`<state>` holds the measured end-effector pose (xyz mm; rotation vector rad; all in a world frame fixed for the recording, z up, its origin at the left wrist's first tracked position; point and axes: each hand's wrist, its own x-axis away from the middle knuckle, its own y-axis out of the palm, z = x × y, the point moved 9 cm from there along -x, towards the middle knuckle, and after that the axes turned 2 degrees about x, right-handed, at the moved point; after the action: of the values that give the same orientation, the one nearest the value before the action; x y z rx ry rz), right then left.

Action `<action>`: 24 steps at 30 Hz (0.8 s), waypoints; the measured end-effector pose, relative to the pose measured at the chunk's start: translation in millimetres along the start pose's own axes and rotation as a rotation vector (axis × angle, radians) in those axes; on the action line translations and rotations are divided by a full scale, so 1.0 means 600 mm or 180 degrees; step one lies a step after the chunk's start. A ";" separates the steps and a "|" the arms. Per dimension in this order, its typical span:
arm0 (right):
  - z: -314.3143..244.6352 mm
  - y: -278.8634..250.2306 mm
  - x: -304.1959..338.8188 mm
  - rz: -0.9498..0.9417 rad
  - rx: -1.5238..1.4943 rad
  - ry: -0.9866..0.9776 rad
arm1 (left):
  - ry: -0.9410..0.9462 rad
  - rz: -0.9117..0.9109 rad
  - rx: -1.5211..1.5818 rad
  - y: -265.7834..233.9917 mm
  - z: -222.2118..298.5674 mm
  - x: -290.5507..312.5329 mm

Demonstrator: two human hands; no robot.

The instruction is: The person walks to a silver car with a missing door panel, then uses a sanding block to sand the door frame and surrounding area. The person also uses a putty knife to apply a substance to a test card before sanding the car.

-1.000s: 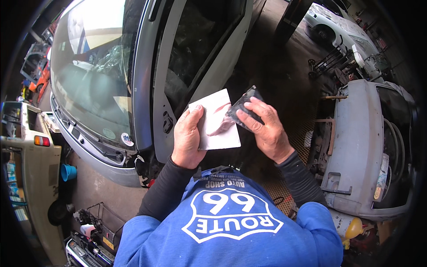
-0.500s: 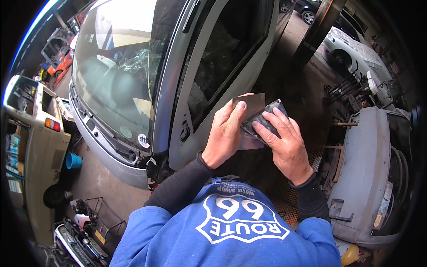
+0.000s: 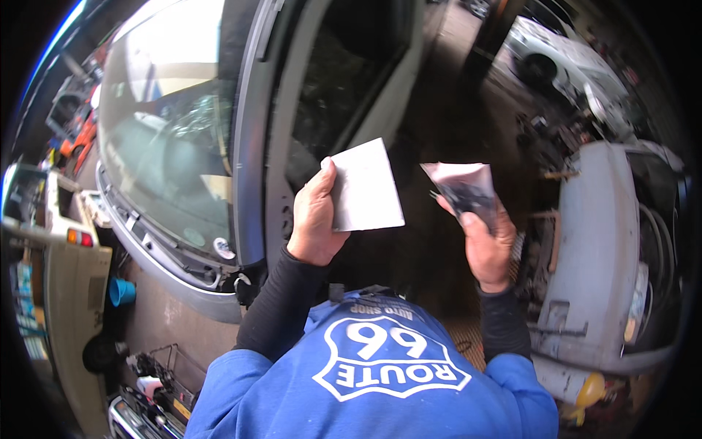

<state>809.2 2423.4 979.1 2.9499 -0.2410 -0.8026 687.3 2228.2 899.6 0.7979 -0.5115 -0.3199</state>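
My left hand (image 3: 312, 216) is closed on the left edge of a stiff, pale rectangular sheet (image 3: 370, 189), with the thumb lying along that edge. A short way to the right, my right hand (image 3: 488, 252) pinches a smaller piece (image 3: 468, 180), pinkish along its top and glossy black below. It looks like a folded sheet or thin pad; blur hides its exact kind. The two pieces are apart, held up in front of my chest.
A grey vehicle with a large windshield (image 3: 164, 161) and open-looking door frame (image 3: 292, 110) stands at the left. A grey body panel (image 3: 592, 249) lies at the right. A blue bucket (image 3: 122, 291), a beige truck (image 3: 77, 285) and a dark post (image 3: 493, 36) are around.
My hands have moved apart; before, the two pieces overlapped. The left sheet now shows a pale face instead of a grey-brown one. The right piece is tilted differently, and my view has shifted.
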 end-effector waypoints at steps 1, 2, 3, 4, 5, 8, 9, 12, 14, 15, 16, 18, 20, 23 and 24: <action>-0.008 0.017 0.000 -0.0279 0.0717 -0.0032 | -0.0150 -0.0150 0.0316 0.005 -0.027 -0.004; -0.027 0.048 0.007 -0.0641 0.1154 -0.0447 | -0.0222 -0.0169 0.0598 0.005 -0.047 -0.006; -0.035 0.086 0.013 -0.1124 0.1899 -0.0952 | -0.0320 -0.0221 0.0679 0.008 -0.063 -0.010; -0.031 0.110 0.017 -0.1354 0.2226 -0.1122 | -0.0408 -0.0263 0.0764 0.011 -0.073 -0.012; -0.032 0.120 0.019 -0.1360 0.2514 -0.1314 | -0.0486 -0.0313 0.0732 0.013 -0.079 -0.008; -0.002 0.117 0.014 -0.1224 0.3238 -0.1355 | 0.0074 -0.0365 0.0201 0.013 -0.049 0.008; 0.009 0.104 0.012 -0.1093 0.3374 -0.1320 | 0.0148 -0.0285 0.0084 0.010 -0.042 0.013; 0.043 0.065 0.009 -0.0934 0.3830 -0.1042 | 0.0200 -0.0039 -0.0115 0.000 -0.033 0.022; 0.057 0.048 0.005 -0.1176 0.4209 -0.0787 | 0.0342 -0.0091 0.0014 0.001 -0.021 0.023; 0.057 0.023 -0.004 -0.0975 0.3343 -0.0170 | 0.0502 -0.0109 0.0038 0.000 -0.010 0.022; 0.057 0.001 -0.012 -0.0698 0.2419 0.0325 | 0.0660 -0.0138 0.0074 0.000 0.001 0.020; 0.080 -0.058 0.013 0.0623 -0.0150 0.1909 | 0.1228 -0.0376 -0.0095 0.009 0.034 0.021; 0.063 -0.057 0.017 0.0961 -0.1240 0.1917 | 0.1191 -0.0375 -0.0011 0.009 0.033 0.011; 0.081 -0.041 0.024 0.1022 -0.1529 0.2093 | 0.0946 -0.0042 0.0017 0.000 -0.001 -0.001; 0.093 -0.034 0.026 0.0911 -0.1472 0.2227 | 0.0831 -0.0104 0.0067 0.004 -0.015 -0.003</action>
<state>796.7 2439.4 921.2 2.4747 -0.3505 0.2025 691.1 2235.9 895.8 0.8547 -0.2576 -0.2364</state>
